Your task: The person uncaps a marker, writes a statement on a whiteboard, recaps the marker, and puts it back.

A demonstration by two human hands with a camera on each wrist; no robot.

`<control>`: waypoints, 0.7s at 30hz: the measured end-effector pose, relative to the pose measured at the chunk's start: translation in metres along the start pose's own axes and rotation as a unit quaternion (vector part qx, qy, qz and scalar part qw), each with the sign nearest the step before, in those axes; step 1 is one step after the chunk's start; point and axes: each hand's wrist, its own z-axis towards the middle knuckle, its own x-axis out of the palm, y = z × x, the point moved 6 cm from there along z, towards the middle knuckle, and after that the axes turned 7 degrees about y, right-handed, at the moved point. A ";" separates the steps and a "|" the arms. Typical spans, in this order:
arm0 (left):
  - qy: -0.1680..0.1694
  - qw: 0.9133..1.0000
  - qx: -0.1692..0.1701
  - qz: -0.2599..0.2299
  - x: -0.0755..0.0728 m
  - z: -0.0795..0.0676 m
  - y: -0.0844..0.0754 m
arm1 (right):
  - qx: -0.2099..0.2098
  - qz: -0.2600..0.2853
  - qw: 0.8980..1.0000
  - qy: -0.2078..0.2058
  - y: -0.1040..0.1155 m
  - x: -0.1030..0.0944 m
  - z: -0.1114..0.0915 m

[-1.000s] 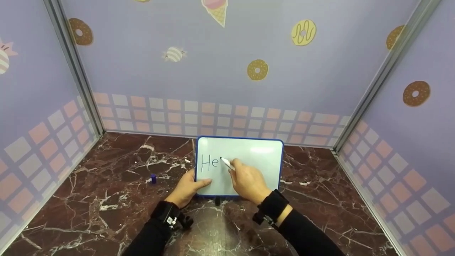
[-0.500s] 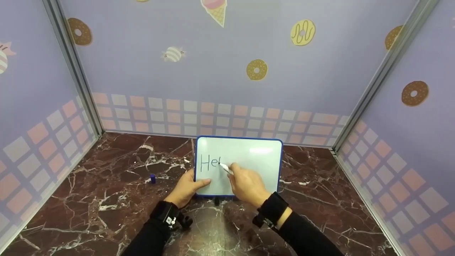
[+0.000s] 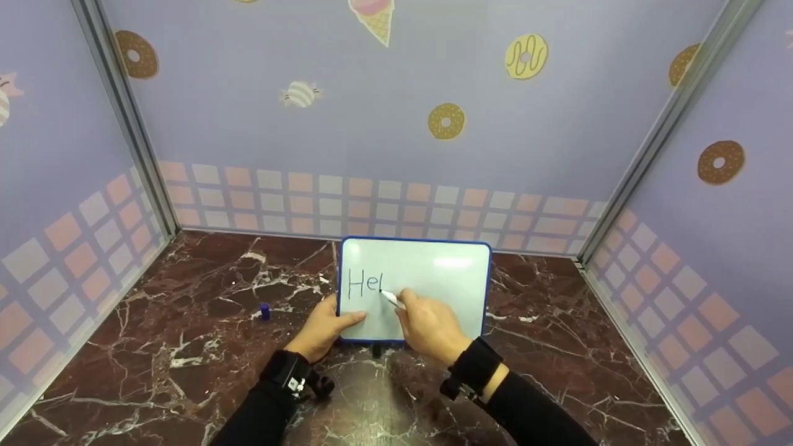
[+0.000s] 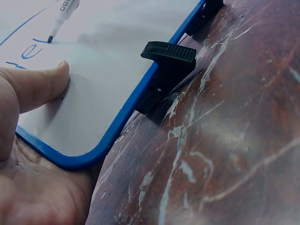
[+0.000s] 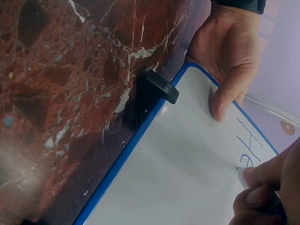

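A small whiteboard (image 3: 427, 266) with a blue frame stands tilted back on the table, bearing "Hel" in dark blue strokes. My left hand (image 3: 325, 328) grips its lower left edge, thumb on the white face and the other fingers behind. In my right hand (image 3: 433, 325) a white marker (image 3: 392, 298) is pinched, its dark tip at the foot of the "l". The left wrist view shows that marker (image 4: 63, 16) touching the board near the letters. A black clip-like foot (image 4: 168, 52) hooks over the board's bottom edge.
A blue marker cap (image 3: 265, 311) stands on the dark red marble table (image 3: 204, 347), left of the board. Patterned lilac wall panels (image 3: 384, 124) enclose the back and both sides, with metal posts (image 3: 669, 124) at the corners.
My right hand has drawn the marker downward, leaving a vertical "l" stroke after "He". The left hand keeps its grip on the whiteboard.
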 end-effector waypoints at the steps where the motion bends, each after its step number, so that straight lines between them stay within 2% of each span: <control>1: 0.000 1.000 -0.003 -0.002 0.000 0.000 0.000 | -0.003 -0.002 1.000 -0.003 0.000 0.000 0.000; 7: -0.001 1.000 -0.006 -0.002 -0.001 0.000 0.001 | -0.020 -0.013 0.999 -0.021 0.000 0.000 -0.002; 14: -0.004 1.000 -0.006 -0.001 0.000 0.000 0.001 | -0.003 -0.001 1.000 0.001 -0.003 0.001 -0.004; 21: 0.000 1.000 -0.001 -0.003 0.000 0.000 0.001 | 0.000 -0.003 1.000 -0.001 -0.003 0.000 -0.005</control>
